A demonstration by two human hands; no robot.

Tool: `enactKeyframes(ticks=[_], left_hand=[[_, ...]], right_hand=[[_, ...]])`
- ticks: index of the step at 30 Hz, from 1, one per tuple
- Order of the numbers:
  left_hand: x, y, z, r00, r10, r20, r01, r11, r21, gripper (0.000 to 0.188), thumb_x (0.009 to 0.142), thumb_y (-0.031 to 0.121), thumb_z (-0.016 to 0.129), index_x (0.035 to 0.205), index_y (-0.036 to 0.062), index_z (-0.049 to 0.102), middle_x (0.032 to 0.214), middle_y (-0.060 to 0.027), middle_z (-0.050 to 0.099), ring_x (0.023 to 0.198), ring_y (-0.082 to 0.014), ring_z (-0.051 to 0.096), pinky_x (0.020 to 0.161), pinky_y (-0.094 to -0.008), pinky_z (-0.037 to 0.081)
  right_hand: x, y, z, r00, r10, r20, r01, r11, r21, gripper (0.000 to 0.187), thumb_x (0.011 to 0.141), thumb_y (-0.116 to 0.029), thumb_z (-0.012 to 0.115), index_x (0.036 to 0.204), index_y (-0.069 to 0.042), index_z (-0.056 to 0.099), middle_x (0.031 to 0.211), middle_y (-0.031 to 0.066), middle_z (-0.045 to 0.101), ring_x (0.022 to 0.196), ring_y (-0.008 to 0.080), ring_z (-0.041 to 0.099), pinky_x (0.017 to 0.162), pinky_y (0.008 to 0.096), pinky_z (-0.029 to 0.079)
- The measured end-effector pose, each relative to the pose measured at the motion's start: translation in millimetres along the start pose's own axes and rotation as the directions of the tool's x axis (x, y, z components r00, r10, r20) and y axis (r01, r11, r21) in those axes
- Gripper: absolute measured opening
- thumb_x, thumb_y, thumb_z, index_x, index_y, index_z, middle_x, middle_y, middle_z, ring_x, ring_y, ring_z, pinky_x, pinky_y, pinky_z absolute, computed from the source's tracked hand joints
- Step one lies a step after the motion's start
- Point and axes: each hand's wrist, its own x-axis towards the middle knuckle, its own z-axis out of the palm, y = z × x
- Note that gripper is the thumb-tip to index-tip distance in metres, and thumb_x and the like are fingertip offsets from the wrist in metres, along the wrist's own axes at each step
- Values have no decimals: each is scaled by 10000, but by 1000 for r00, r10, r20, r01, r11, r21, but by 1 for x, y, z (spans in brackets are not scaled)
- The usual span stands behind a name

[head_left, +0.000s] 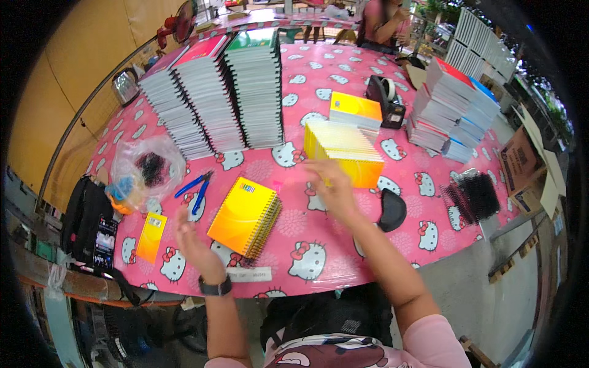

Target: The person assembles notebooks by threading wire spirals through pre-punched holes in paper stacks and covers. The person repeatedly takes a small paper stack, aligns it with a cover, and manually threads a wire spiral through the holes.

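Note:
A stack of yellow-orange spiral notebooks lies on the table in front of me. My left hand, with a dark watch on its wrist, hovers just left of that stack; its blurred fingers are stretched out and hold nothing. My right hand is in front of a standing row of yellow booklets. Motion smears its fingers, and whether they touch the row is unclear. Blue-handled pliers rest beyond my left hand. A single yellow-orange booklet cover lies to its left.
Tall stacks of spiral-bound books stand at the far left. A tape dispenser, more book stacks, a dark half-round object and black binding coils lie to the right. A plastic bag sits left. Another person is beyond.

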Motion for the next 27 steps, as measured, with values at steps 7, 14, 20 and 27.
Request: enactKeyframes(ticks=[7,14,20,27], left_hand=[[-31,86,71,780,584,224,-625,741,247,300,861,165,515,1095,-24,522,1189,-171,495,1125,-325,457,995,-439,320],[-57,71,182,729,449,517,-550,834,52,482,688,50,684,1132,7,503,1215,-182,480,1162,-308,438,991,-409,341],[-53,-4,174,608,-246,755,266,959,99,366,747,-23,652,1082,19,511,1006,-80,585,953,-155,559,815,-273,456],[-88,-19,164,713,-265,649,310,950,47,321,771,-42,601,1072,6,503,961,-79,596,986,-161,553,860,-294,437]], right_hand=[[-3,60,-72,998,-20,66,57,777,-627,427,646,-133,699,1063,-138,608,1011,39,615,987,250,516,847,421,386],[1,15,-80,992,122,-35,-126,927,-354,215,637,-30,673,841,-67,612,828,77,604,812,290,573,708,398,454],[-50,-54,-80,877,481,-13,-478,873,100,141,764,-71,692,873,-15,623,747,34,583,704,127,575,606,256,463],[-86,-32,-30,719,659,-221,-469,694,546,140,863,-135,610,952,-37,563,868,18,571,764,62,526,625,214,427]])
